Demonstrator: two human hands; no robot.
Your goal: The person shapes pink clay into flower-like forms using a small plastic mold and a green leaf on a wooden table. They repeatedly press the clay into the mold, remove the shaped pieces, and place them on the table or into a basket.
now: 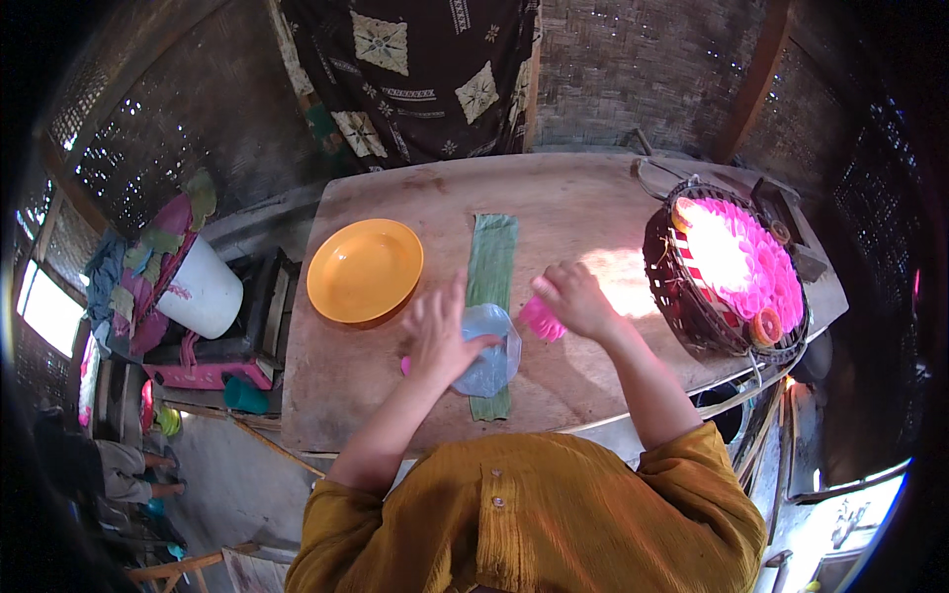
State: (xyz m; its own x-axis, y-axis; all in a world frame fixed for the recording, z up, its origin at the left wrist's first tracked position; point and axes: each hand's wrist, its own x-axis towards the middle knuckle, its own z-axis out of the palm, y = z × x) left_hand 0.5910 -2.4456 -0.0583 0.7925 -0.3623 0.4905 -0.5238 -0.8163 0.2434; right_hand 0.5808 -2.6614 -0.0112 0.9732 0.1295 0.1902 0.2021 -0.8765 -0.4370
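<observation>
Right fingers (556, 286) grasp a pink piece (543, 321); left fingers (457, 296) spread free, thumb over translucent plastic (497, 370), near the bench's (356, 405) front edge.

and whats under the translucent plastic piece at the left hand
A green strip runs beneath the plastic piece, both ends showing. Its middle is covered, so anything else there can't be made out.

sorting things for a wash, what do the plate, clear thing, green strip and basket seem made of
Plate: probably plastic, glossy; smooth orange with soft highlights.
Clear thing: likely thin plastic, shiny; the green strip shows faintly through.
That strip: perhaps leaf, fairly matte; uneven green, fine lines.
Basket: dark woven strips, open weave; bamboo or plastic, I can't tell.
</observation>
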